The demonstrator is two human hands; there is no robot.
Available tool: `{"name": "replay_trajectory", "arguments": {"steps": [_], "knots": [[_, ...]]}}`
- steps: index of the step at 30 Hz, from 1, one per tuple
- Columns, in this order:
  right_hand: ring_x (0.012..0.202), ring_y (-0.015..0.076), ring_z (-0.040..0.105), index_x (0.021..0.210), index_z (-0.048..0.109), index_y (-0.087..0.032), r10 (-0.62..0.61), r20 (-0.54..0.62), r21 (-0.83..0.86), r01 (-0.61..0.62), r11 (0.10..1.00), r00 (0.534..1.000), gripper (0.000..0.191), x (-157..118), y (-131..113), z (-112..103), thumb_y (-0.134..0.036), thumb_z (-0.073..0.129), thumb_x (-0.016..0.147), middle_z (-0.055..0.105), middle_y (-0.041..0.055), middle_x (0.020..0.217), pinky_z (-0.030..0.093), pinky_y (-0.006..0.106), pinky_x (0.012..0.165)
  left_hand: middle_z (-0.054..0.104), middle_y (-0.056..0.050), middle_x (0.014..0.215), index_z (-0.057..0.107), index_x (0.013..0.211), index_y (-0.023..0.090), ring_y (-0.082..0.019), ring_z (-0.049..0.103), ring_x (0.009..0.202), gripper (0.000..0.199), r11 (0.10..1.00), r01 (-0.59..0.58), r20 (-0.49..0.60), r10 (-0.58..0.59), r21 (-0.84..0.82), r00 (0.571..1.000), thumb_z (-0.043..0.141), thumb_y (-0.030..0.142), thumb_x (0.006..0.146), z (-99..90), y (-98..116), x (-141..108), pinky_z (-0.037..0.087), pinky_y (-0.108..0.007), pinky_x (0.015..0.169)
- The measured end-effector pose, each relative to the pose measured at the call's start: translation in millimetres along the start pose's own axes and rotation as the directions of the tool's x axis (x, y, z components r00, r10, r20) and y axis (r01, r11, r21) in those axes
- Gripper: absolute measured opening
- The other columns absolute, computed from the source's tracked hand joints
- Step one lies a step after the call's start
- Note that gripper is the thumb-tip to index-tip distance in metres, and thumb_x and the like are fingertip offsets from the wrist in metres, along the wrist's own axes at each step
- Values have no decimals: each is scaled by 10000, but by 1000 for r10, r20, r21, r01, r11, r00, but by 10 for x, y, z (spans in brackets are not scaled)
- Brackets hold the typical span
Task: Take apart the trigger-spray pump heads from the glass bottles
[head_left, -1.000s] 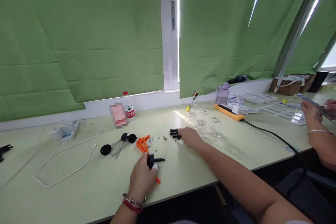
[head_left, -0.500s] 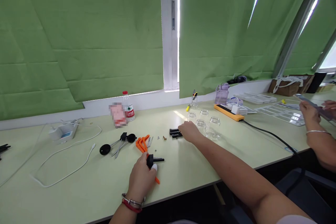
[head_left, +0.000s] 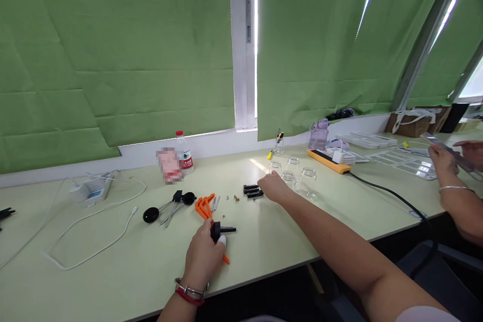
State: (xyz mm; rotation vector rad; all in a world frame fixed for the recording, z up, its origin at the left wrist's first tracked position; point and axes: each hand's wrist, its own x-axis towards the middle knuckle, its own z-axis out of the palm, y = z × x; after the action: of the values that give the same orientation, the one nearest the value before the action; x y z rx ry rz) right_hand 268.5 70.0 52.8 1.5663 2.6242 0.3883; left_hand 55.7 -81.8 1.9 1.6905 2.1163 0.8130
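Observation:
My left hand [head_left: 204, 252] is closed around a black-and-orange part [head_left: 216, 231], whose dark rod points right and whose orange end sticks out below my fingers. Farther back, my right hand [head_left: 274, 186] has its fingers bent together at the right end of several small black ridged pieces [head_left: 252, 190]; the fingertips and anything in them are hidden. Beyond the left hand lie orange hooked pieces [head_left: 204, 205], thin metal pins [head_left: 215, 204] and small brass-coloured pieces [head_left: 236, 198]. Black round-ended parts with metal rods [head_left: 171, 210] rest to the left.
Glass jars [head_left: 308, 181] stand just behind my right hand. An orange power strip [head_left: 328, 161] trails a black cable. A red-capped bottle [head_left: 184, 153] is by the wall, a white cable [head_left: 124, 231] at left. At far right, another person's hand [head_left: 443, 158] holds a phone.
My right hand has shifted slightly right, uncovering more of the black ridged pieces. My left hand stays put with the black-and-orange part.

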Motion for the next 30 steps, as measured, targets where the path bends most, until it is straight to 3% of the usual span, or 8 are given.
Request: {"name": "replay_trajectory", "arguments": {"steps": [21, 30], "knots": [[709, 191, 602, 745, 642, -143, -15, 39, -5, 15, 1000, 999, 187, 31, -3, 58, -22, 503, 713, 661, 91, 729, 268, 321, 778, 614, -120, 1130, 483, 1225, 162, -253, 552, 1058, 498, 1000, 7, 3, -7, -7, 1000, 530, 282, 743, -4, 2, 2, 423, -304, 796], [696, 198, 610, 759, 636, -167, -79, 97, -5, 80, 997, 992, 229, -64, -80, -40, -5, 481, 713, 671, 80, 746, 301, 310, 710, 618, -118, 1121, 478, 1222, 164, -255, 562, 1029, 499, 1000, 5, 2, -5, -4, 1000, 521, 290, 741, 2, -8, -3, 428, -308, 785]]}}
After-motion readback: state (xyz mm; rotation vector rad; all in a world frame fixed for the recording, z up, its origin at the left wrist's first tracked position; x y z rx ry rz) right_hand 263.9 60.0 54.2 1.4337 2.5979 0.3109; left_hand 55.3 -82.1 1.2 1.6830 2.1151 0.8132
